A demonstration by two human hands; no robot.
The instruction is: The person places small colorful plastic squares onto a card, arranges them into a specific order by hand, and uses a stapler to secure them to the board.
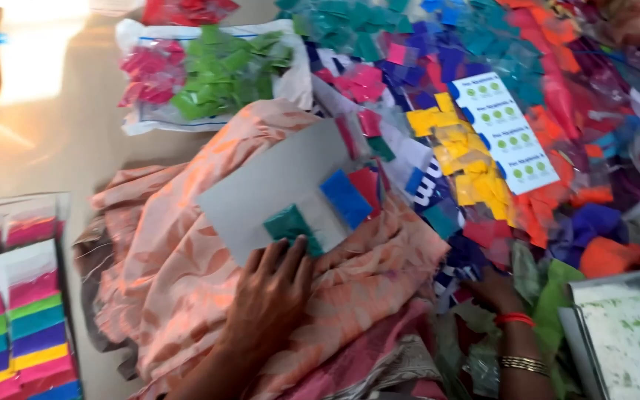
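At the far left of the frame you have finished cards of striped colour sachets stacked at the lower edge; above and right of them, in the upper middle, a clear bag of pink and green sachets lies on the pale surface; below it a peach patterned cloth covers your lap through the centre. On that cloth rests the grey card, tilted up to the right, with a teal sachet, a blue sachet and a red sachet lying in a row along its lower right edge. Your left hand sits at lower centre, fingers spread flat, fingertips pressing the teal sachet onto the card; to the right, your right hand, with a red thread and bangles at the wrist, reaches into the loose pile of sachets; its fingers are buried there, so you cannot tell whether they pinch anything. A white sticker sheet with green dots lies atop that pile at upper right; a grey tray sits at the lower right corner.
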